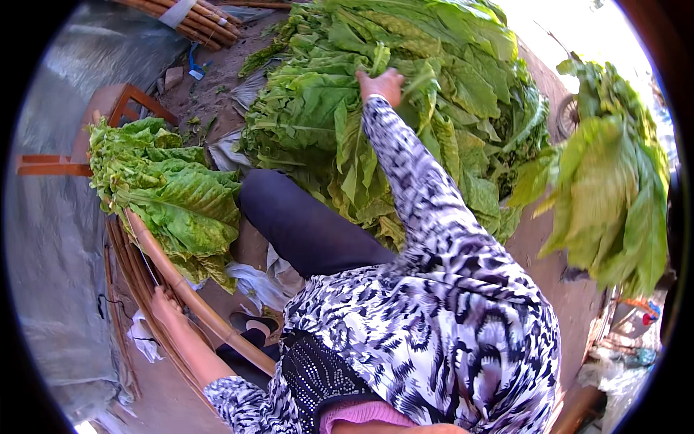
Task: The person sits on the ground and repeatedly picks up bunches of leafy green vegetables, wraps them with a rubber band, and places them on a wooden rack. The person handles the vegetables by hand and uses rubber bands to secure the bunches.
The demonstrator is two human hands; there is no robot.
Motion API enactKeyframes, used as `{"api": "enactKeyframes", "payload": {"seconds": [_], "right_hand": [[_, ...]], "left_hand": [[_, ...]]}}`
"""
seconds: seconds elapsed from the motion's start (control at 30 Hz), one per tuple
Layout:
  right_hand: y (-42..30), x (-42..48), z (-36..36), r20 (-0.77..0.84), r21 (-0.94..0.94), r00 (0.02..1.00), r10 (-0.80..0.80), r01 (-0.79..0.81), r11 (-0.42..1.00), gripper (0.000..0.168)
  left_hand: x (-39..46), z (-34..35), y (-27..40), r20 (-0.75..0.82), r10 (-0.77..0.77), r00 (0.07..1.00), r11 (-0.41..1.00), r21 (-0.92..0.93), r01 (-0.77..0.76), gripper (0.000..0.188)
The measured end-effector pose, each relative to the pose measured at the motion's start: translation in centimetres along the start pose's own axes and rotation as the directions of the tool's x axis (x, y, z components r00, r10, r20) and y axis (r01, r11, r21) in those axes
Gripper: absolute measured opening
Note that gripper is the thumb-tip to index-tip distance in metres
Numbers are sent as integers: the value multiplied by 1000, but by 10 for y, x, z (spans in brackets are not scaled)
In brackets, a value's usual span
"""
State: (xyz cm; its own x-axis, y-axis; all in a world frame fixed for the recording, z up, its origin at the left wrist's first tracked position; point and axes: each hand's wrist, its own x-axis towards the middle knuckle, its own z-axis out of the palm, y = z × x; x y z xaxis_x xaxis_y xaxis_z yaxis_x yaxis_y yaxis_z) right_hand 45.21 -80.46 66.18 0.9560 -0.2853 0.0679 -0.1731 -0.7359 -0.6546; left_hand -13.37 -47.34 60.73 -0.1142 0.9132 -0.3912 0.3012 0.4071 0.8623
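Note:
A broad heap of green tobacco leaves (pixel 325 103) lies in front of me. My right hand (pixel 381 87) is on top of it with its fingers among the leaves, beside a short upright leaf (pixel 381 58); the leaves hide its grip. On the left, a bamboo pole (pixel 184 290) slants from my body up to a thick cluster of tobacco leaves (pixel 173 200) at its far end. My left hand (pixel 167 305) pinches a thin cord (pixel 147 264), which runs beside the pole to the cluster.
A reddish-brown wooden stand (pixel 133 106) is behind the leaf cluster. Bundled poles (pixel 200 21) lie at the top left, by plastic sheeting (pixel 59 244). At right, a blurred bunch of leaves (pixel 607 190) hangs near a wheel (pixel 567 115). Thin sticks (pixel 111 282) lie beside the pole.

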Motion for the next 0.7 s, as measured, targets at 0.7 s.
{"api": "enactKeyframes", "payload": {"seconds": [0.7], "right_hand": [[92,38,-40,67,211,998,7,-21,977,64]], "left_hand": [[-95,24,-6,-64,82,995,965,-243,-95,20]]}}
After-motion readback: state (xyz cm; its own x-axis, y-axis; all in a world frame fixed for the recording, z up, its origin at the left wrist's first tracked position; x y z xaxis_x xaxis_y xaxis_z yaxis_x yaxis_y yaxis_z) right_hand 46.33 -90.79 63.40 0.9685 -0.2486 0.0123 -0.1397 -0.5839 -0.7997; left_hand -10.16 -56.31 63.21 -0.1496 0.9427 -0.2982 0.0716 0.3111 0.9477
